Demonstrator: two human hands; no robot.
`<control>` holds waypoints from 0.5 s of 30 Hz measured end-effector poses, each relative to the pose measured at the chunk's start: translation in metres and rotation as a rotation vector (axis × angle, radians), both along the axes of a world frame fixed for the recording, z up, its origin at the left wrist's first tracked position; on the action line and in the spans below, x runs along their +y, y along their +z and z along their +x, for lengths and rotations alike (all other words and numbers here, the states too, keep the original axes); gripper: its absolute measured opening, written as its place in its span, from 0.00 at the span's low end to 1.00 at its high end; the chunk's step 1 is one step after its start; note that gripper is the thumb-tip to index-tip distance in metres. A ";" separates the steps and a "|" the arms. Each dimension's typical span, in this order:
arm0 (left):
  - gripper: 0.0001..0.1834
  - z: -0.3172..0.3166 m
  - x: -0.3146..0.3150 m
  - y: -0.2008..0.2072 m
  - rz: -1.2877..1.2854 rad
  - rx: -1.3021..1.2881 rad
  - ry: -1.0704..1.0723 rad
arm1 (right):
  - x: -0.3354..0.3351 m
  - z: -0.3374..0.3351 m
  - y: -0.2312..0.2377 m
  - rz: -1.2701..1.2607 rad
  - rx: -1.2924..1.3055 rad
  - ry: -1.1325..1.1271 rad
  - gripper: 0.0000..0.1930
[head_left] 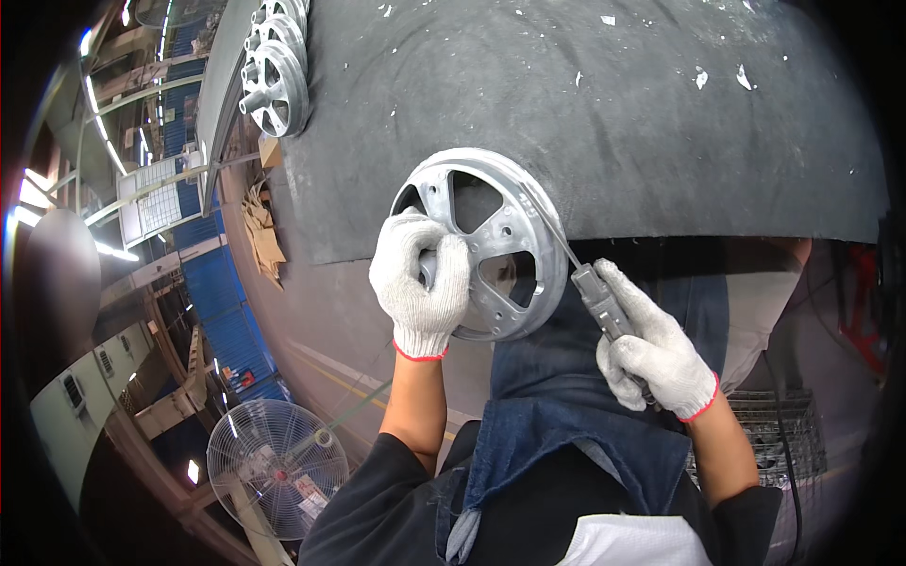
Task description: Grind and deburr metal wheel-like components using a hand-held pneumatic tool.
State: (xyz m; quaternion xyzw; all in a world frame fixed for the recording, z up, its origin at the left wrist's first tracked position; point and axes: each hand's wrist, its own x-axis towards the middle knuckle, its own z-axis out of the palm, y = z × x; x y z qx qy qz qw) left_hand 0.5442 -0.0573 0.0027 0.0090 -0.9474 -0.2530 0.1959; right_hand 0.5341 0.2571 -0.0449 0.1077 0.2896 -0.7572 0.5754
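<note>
A grey cast-metal wheel (491, 245) with spokes and open gaps is tilted up at the near edge of the dark table (679, 151). My left hand (420, 278), in a white knit glove with a red cuff, grips it by the left side, thumb and fingers closed near the hub. My right hand (661, 358), gloved the same way, is wrapped round a grey file-like hand tool (601, 300). The tool's long thin shaft points up and left and lies along the wheel's right rim. Whether its tip touches the metal I cannot tell.
Several similar metal wheels (280, 85) stand in a row at the table's far left. Pale scraps (743, 77) dot the dark surface. Brown cardboard (262, 231) lies left of the table, a round caged fan (276, 467) is lower left, and a wire basket (802, 429) sits lower right.
</note>
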 end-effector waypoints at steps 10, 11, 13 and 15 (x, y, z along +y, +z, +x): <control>0.06 0.000 -0.001 -0.001 0.013 0.013 0.001 | -0.002 0.000 0.009 0.036 0.028 -0.003 0.49; 0.06 0.000 0.000 0.000 0.011 0.015 0.001 | -0.002 0.000 0.009 0.061 0.049 0.015 0.49; 0.07 0.000 0.001 0.000 0.048 -0.013 0.017 | -0.002 0.003 0.009 0.045 0.041 -0.001 0.49; 0.05 0.000 -0.003 -0.002 0.020 -0.004 -0.021 | -0.003 0.005 0.008 0.032 0.031 -0.017 0.49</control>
